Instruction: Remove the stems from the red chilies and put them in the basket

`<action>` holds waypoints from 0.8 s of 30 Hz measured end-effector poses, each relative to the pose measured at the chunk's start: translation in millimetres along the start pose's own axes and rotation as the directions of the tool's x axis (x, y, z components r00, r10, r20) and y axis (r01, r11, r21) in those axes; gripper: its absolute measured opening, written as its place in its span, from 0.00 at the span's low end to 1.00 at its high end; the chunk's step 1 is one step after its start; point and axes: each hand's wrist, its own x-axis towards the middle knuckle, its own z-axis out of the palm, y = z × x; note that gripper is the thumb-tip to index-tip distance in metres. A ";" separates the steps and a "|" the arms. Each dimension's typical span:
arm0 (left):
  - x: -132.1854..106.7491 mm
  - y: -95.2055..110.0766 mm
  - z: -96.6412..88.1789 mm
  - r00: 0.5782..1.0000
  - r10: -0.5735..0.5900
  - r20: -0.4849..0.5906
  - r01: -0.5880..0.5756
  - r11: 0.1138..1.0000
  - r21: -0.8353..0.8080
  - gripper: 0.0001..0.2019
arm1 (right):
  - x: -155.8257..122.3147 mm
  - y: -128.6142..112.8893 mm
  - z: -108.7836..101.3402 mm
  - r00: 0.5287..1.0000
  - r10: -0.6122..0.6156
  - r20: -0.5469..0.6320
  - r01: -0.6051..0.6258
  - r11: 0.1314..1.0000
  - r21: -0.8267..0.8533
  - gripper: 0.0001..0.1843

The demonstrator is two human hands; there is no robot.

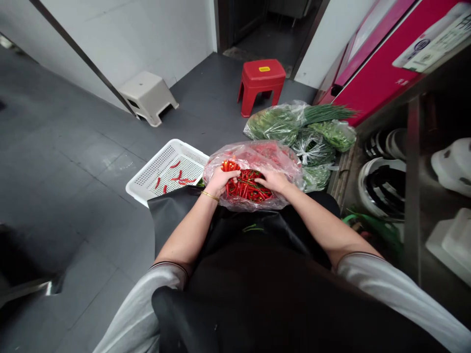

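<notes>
A clear plastic bag [253, 149] lies in front of me, its mouth spread wide and full of red chili peppers [250, 189] with thin green stems. My left hand [220, 181] is at the bag's left side, closed around a small bunch of chilies, with the thumb lying across them. From the right, my right hand [274, 181] reaches into the bag, its fingers apart and touching the loose chilies. Left of the bag, a white perforated basket [145, 172] holds several scattered red chilies [180, 177].
Bags of green vegetables [275, 123] rest behind and right of the chili bag. A red stool [263, 73] and a beige stool [145, 93] stand further back. Along the right side are a pink cabinet [390, 63] and a shelf with white containers [382, 184].
</notes>
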 end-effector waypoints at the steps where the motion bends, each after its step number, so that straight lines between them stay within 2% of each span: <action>1: 0.3 -0.9 -0.9 1.000 -0.003 0.002 0.003 1.000 0.022 0.12 | 0.6 5.8 1.1 0.998 -0.023 0.053 0.030 0.988 -0.149 0.23; 3: -0.4 -2.1 -0.7 1.000 -0.011 0.022 0.010 0.998 0.054 0.12 | 3.2 11.4 4.4 0.985 -0.067 0.161 0.128 0.905 -0.406 0.22; 5: -1.7 -2.6 1.0 0.999 -0.034 0.026 0.033 0.999 0.043 0.14 | 7.7 10.5 6.7 0.971 -0.123 0.206 0.213 0.835 -0.507 0.20; 7: -2.2 -2.6 2.7 0.998 -0.062 -0.002 0.062 0.998 0.009 0.15 | 12.1 6.4 5.1 0.968 -0.203 0.147 0.248 0.861 -0.444 0.18; 9: -1.3 -2.9 4.2 0.997 -0.070 -0.032 0.069 0.997 -0.037 0.15 | 14.6 1.6 -0.2 0.969 -0.245 0.013 0.240 0.935 -0.259 0.14; 11: 0.0 -4.2 6.7 0.998 -0.052 -0.027 0.050 0.995 -0.089 0.15 | 15.2 -3.4 -5.5 0.978 -0.182 -0.101 0.185 0.983 0.018 0.14; 13: 0.3 -6.7 10.7 0.999 -0.044 0.004 0.044 0.991 -0.130 0.16 | 14.5 -9.0 -6.9 0.989 -0.073 -0.126 0.105 0.955 0.276 0.15; 14: -0.2 -8.2 13.0 0.998 -0.056 0.022 0.058 0.988 -0.144 0.16 | 13.8 -12.4 -5.5 0.990 -0.032 -0.140 0.080 0.934 0.348 0.16; 16: -1.8 -11.3 17.1 0.992 -0.111 0.063 0.120 0.979 -0.162 0.17 | 11.8 -20.2 0.5 0.975 -0.017 -0.222 0.092 0.940 0.329 0.15; 18: -2.7 -13.8 19.4 0.981 -0.166 0.098 0.180 0.971 -0.157 0.16 | 9.5 -29.0 7.8 0.950 -0.074 -0.304 0.123 0.982 0.144 0.11; 20: -2.0 -15.1 19.7 0.981 -0.168 0.098 0.179 0.976 -0.125 0.15 | 8.3 -38.0 12.8 0.948 -0.131 -0.291 0.127 0.991 -0.033 0.07; 21: -1.1 -15.1 19.6 0.988 -0.134 0.076 0.141 0.985 -0.099 0.15 | 8.7 -42.2 13.9 0.951 -0.132 -0.278 0.118 0.991 -0.067 0.05; 22: -0.2 -14.7 19.3 0.995 -0.081 0.053 0.085 0.994 -0.068 0.15 | 9.9 -46.3 14.3 0.953 -0.113 -0.280 0.104 0.994 -0.046 0.04; 24: 1.0 -12.3 19.1 0.998 0.055 0.037 -0.055 0.998 -0.007 0.16 | 13.4 -53.2 13.5 0.952 -0.010 -0.305 0.066 0.983 0.174 0.04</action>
